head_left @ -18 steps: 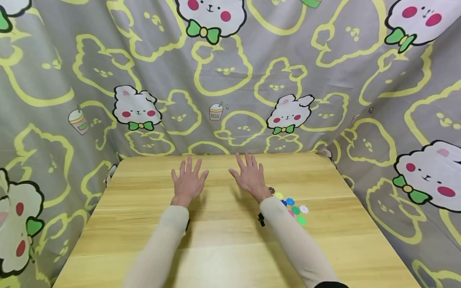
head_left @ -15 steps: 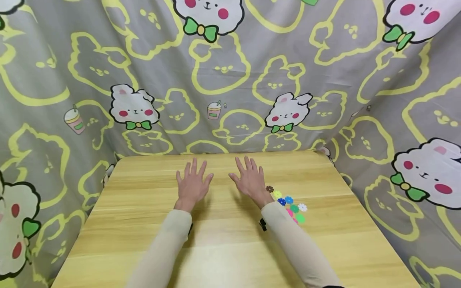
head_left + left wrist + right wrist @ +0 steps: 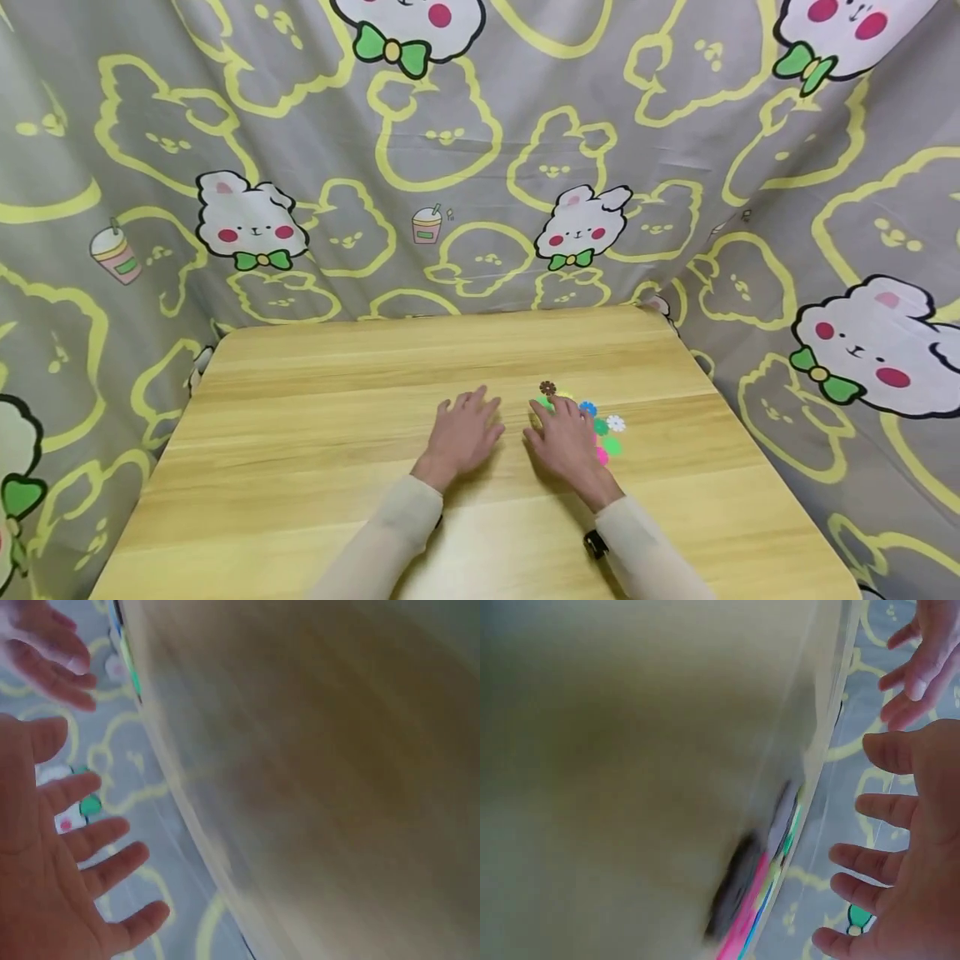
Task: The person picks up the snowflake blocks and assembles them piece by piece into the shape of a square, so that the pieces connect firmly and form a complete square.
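Note:
In the head view a small cluster of flower-shaped plastic discs lies right of the table's middle. Among them are a brown disc (image 3: 547,388), a blue disc (image 3: 588,408), a white disc (image 3: 616,423), a bright green disc (image 3: 612,447) and a pink disc (image 3: 602,456). My right hand (image 3: 566,442) is over the cluster's left side, hiding some discs; its fingers are spread and loosely bent, holding nothing. Left of it, my left hand (image 3: 461,437) has relaxed, parted fingers and holds nothing. In the right wrist view, a blurred pink disc (image 3: 744,915) shows edge-on beyond my fingers (image 3: 870,862).
The wooden table (image 3: 315,433) stretches out on both sides of the hands. A grey curtain (image 3: 480,192) with cartoon figures hangs behind it and along both sides. A black strap piece (image 3: 596,545) sits at the right wrist.
Both hands have drawn back toward the body and shifted right. The right hand now covers part of the disc cluster. The head view has turned slightly right.

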The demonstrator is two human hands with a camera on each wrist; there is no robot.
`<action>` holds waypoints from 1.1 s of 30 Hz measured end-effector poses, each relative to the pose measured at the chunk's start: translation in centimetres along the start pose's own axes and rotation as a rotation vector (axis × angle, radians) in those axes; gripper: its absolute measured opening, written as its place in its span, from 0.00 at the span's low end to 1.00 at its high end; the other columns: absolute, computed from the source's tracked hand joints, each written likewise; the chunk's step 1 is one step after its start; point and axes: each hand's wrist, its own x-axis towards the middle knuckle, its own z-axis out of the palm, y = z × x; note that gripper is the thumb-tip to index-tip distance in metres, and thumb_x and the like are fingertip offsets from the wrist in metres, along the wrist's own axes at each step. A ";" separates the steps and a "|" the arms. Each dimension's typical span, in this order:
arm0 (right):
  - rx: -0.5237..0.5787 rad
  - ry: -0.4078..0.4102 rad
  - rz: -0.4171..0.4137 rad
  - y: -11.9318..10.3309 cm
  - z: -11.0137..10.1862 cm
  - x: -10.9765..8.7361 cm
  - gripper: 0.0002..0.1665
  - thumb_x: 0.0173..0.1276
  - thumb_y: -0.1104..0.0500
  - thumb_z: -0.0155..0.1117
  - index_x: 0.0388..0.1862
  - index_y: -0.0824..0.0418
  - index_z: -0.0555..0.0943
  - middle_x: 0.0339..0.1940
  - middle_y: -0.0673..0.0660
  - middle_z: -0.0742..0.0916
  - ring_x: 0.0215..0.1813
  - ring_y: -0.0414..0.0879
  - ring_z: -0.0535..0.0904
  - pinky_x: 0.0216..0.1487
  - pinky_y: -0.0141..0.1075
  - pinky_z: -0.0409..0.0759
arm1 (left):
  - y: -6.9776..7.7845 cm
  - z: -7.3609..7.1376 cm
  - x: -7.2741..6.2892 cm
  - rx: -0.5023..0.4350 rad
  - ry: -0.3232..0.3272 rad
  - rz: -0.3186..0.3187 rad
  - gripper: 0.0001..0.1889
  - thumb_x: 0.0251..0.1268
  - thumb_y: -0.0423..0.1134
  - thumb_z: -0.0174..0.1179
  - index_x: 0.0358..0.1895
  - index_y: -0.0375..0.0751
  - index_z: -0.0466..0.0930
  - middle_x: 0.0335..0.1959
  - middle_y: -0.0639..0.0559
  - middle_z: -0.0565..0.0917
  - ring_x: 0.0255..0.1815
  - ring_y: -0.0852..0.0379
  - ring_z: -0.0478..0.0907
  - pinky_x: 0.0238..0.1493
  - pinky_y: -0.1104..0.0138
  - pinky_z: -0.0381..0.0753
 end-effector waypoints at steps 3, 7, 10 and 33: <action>-0.018 -0.003 0.021 0.8 -0.3 -1.2 0.27 0.66 0.44 0.61 0.62 0.50 0.77 0.59 0.60 0.79 0.61 0.59 0.71 0.56 0.63 0.69 | 1.6 0.5 0.1 0.054 -0.058 0.067 0.26 0.74 0.58 0.42 0.71 0.57 0.65 0.75 0.50 0.63 0.71 0.47 0.65 0.66 0.44 0.66; -0.042 -0.062 0.047 1.2 -1.0 -2.4 0.20 0.63 0.46 0.64 0.53 0.49 0.82 0.51 0.57 0.82 0.54 0.56 0.74 0.48 0.59 0.72 | 3.4 1.3 0.2 0.091 -0.115 0.132 0.25 0.74 0.58 0.43 0.70 0.59 0.65 0.74 0.53 0.64 0.69 0.50 0.67 0.63 0.46 0.69; -0.042 -0.097 0.057 1.2 -1.4 -2.9 0.17 0.60 0.47 0.66 0.48 0.47 0.84 0.45 0.55 0.84 0.50 0.54 0.77 0.44 0.57 0.72 | 4.4 1.6 0.4 0.098 -0.148 0.158 0.25 0.74 0.57 0.44 0.70 0.60 0.65 0.73 0.55 0.65 0.69 0.52 0.67 0.62 0.48 0.70; 0.004 -0.122 0.051 2.4 -1.5 -3.5 0.16 0.52 0.52 0.75 0.42 0.47 0.87 0.30 0.48 0.86 0.38 0.47 0.78 0.33 0.45 0.65 | 6.1 0.8 2.2 0.166 -0.254 0.176 0.24 0.71 0.56 0.49 0.68 0.60 0.68 0.69 0.58 0.69 0.66 0.55 0.69 0.61 0.53 0.71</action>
